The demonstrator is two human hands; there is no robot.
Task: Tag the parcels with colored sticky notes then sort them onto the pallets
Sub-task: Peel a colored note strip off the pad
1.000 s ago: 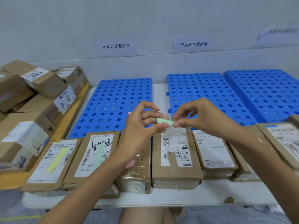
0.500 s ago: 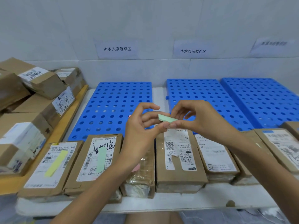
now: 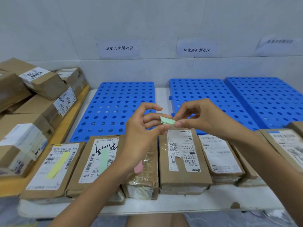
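Observation:
Both my hands meet above the row of parcels. My left hand (image 3: 141,128) and my right hand (image 3: 201,117) pinch a small stack of green sticky notes (image 3: 167,120) between thumbs and fingers. Below lies a row of brown parcels: the leftmost parcel (image 3: 54,167) carries a yellow note (image 3: 58,164), the second parcel (image 3: 96,161) a green note (image 3: 103,159), and the third parcel (image 3: 144,177) a pink note (image 3: 138,167), partly hidden by my left wrist. The fourth parcel (image 3: 182,163), right under the notes, bears only its shipping label.
Three blue perforated pallets (image 3: 114,108) (image 3: 206,99) (image 3: 268,99) lie against the wall under paper signs (image 3: 119,48). More parcels (image 3: 219,158) continue to the right. A heap of untagged boxes (image 3: 32,99) sits on a yellow board at the left.
The view has tilted slightly upward. Both hands stay together on the green notes, and the right fingers have shifted a little along the stack.

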